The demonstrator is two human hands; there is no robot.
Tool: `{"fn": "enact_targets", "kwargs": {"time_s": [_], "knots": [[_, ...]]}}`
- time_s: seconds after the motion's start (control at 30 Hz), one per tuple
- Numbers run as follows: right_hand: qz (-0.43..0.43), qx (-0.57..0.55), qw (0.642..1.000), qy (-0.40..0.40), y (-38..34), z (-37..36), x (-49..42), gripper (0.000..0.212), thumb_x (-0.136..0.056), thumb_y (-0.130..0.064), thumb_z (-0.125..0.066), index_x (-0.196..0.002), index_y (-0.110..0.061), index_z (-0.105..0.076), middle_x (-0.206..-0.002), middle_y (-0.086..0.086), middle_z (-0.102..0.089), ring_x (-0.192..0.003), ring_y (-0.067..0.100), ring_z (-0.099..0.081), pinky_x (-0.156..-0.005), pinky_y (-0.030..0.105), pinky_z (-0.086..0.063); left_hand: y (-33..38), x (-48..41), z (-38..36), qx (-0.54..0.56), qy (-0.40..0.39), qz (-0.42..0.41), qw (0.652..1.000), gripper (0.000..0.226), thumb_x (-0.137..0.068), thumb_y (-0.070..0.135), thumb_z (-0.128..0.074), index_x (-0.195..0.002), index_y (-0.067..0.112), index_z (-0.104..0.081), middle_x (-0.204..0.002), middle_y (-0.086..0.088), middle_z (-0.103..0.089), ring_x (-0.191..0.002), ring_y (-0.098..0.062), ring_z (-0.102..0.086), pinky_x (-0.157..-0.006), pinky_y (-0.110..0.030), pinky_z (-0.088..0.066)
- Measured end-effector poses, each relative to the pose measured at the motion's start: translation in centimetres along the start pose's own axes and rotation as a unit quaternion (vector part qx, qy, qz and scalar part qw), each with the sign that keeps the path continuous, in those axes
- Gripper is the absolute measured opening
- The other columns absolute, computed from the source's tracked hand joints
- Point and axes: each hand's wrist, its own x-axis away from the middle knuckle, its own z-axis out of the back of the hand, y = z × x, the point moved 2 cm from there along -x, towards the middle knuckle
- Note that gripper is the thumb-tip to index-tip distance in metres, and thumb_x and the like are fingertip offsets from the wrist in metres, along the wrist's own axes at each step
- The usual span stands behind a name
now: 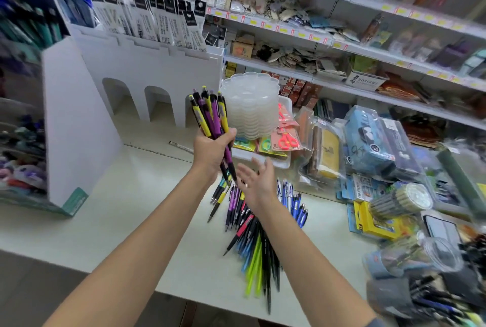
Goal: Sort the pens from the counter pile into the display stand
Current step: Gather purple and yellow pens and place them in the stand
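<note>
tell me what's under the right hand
The pen pile lies on the counter beneath the open right hand: purple, yellow, pink, blue and black pens show. The hand and wrist cover the pile's middle part.

Pen bundle (210, 113) in left hand (210, 152)

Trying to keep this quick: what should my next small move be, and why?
Probably carry the purple and yellow pens over to the white display stand: the left hand grips them upright, the right hand is open just below, and the counter pile holds more.
</note>
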Motion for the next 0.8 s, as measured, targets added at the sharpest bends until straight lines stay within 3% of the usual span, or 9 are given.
{"fn": "enact_targets", "kwargs": {"time_s": [0.1,0.2,0.33,0.4,0.47,0.53,0.63,0.7,0.8], "knots": [[-0.125,-0.167,0.977,-0.046,2.2,-1.8,1.1,0.069,-0.098,-0.062,-0.028,-0.141,-0.011,-0.046,-0.129,0.022,-0.058,-0.115,0.038,-0.06,-0.097,0.05,-0.049,-0.4,1.3,-0.5,-0.093,-0.036,-0.023,0.995,0.022,-0.079,0.004,-0.078,-0.096,0.008,-0.065,-0.081,-0.004,-0.07,-0.071,-0.015,-0.066,-0.074,-0.031,-0.057],[-0.104,-0.212,0.969,-0.068,0.9,-3.2,1.1,0.076,-0.097,-0.066,-0.025,-0.133,-0.007,-0.056,-0.123,0.02,-0.065,-0.114,0.036,-0.062,-0.105,0.043,-0.045,-1.0,2.5,-0.4,-0.157,-0.073,-0.015,0.985,0.032,-0.077,0.002,-0.079,-0.104,0.01,-0.064,-0.093,-0.003,-0.073,-0.083,-0.011,-0.068,-0.078,-0.024,-0.053],[-0.074,-0.193,0.972,-0.114,0.3,-4.5,1.7,0.072,-0.099,-0.062,-0.026,-0.109,-0.008,-0.073,-0.113,0.012,-0.072,-0.117,0.026,-0.061,-0.113,0.036,-0.037,0.1,3.2,-0.6,-0.164,-0.123,0.0,0.979,0.031,-0.08,0.001,-0.076,-0.107,0.013,-0.065,-0.093,0.001,-0.072,-0.085,-0.006,-0.068,-0.076,-0.015,-0.05],[-0.057,-0.162,0.974,-0.145,0.0,-4.7,1.9,0.074,-0.1,-0.061,-0.024,-0.098,-0.011,-0.078,-0.109,0.01,-0.073,-0.113,0.023,-0.062,-0.112,0.034,-0.038,0.5,3.2,0.0,-0.15,-0.135,0.018,0.979,0.026,-0.082,0.003,-0.074,-0.104,0.016,-0.067,-0.094,-0.004,-0.074,-0.088,-0.013,-0.069,-0.083,-0.024,-0.052],[-0.006,-0.073,0.983,-0.168,-0.9,-5.0,2.3,0.073,-0.099,-0.064,-0.021,-0.108,-0.013,-0.073,-0.117,0.013,-0.07,-0.117,0.025,-0.06,-0.111,0.04,-0.038,1.1,2.9,1.2,-0.12,-0.142,0.026,0.982,0.026,-0.086,0.003,-0.071,-0.109,0.014,-0.066,-0.096,-0.009,-0.073,-0.09,-0.022,-0.07,-0.09,-0.041,-0.055],[0.097,0.061,0.98,-0.165,-2.9,-5.6,2.9,0.061,-0.09,-0.071,-0.038,-0.12,-0.024,-0.061,-0.127,0.01,-0.063,-0.119,0.024,-0.059,-0.11,0.048,-0.039,1.6,2.8,2.7,-0.075,-0.162,0.039,0.983,0.023,-0.09,0.001,-0.066,-0.109,0.014,-0.063,-0.087,-0.005,-0.072,-0.081,-0.021,-0.069,-0.09,-0.05,-0.056],[0.253,0.218,0.914,-0.232,-5.6,-8.1,4.2,0.099,-0.066,-0.062,-0.075,-0.149,-0.038,-0.026,-0.132,0.005,-0.055,-0.119,0.014,-0.059,-0.104,0.039,-0.046,2.2,3.2,4.8,-0.102,-0.222,0.07,0.967,0.023,-0.09,0.004,-0.067,-0.108,0.015,-0.057,-0.079,-0.004,-0.064,-0.074,-0.017,-0.064,-0.087,-0.049,-0.058],[0.341,0.327,0.844,-0.253,-6.1,-10.7,5.0,0.108,-0.068,-0.047,-0.082,-0.149,-0.05,-0.011,-0.133,0.0,-0.051,-0.118,0.013,-0.057,-0.101,0.032,-0.047,2.6,3.5,5.9,-0.115,-0.245,0.101,0.957,0.028,-0.089,0.006,-0.069,-0.114,0.012,-0.056,-0.085,-0.008,-0.063,-0.077,-0.018,-0.064,-0.08,-0.04,-0.058],[0.427,0.438,0.758,-0.228,-4.9,-14.3,5.3,0.072,-0.076,-0.026,-0.077,-0.14,-0.036,-0.045,-0.12,0.001,-0.054,-0.109,0.008,-0.053,-0.101,0.027,-0.044,4.0,3.3,7.4,-0.116,-0.234,0.108,0.959,0.017,-0.09,0.002,-0.065,-0.106,0.002,-0.06,-0.082,-0.011,-0.062,-0.073,-0.018,-0.062,-0.075,-0.035,-0.055]]}}
